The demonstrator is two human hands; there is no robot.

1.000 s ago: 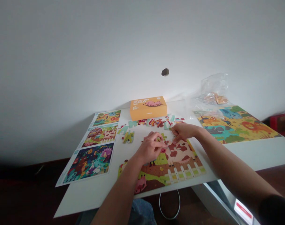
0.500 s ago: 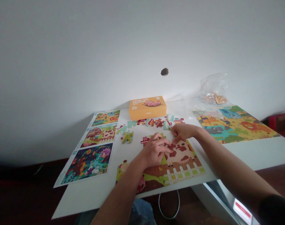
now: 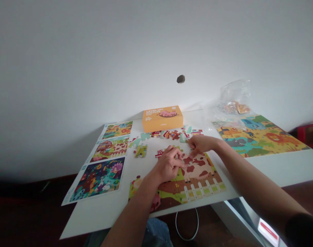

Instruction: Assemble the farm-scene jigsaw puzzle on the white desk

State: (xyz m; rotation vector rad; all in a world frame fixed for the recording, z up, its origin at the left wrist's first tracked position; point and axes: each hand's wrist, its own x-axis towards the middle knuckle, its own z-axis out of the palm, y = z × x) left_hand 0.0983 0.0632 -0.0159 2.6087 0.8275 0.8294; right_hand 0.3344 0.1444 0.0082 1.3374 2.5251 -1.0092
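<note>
Since a second ago, our left hand (image 3: 169, 163) has slid a little rightward, so its fingers now cover the cow's pink nose, while our right hand (image 3: 201, 144) stays almost where it was. Our cow puzzle (image 3: 197, 171) lies part-built at the near edge of the white table (image 3: 269, 168), under both hands. Left fingers rest slightly parted on it; the left thumb is hidden, so we cannot tell whether anything is pinched. Right finger and thumb curl at the puzzle's far edge, and again we cannot tell what they grip. To press well, we should keep the fingertips flat, push straight down along the seams, and steady the neighbouring parts.

Counting, we have two hands, one box (image 3: 163, 118), one plastic bag (image 3: 235, 96), one jungle puzzle (image 3: 272, 139), and one sheet (image 3: 126, 164) with three pictures. Our loose pieces (image 3: 174, 134) overlap too much to number.
</note>
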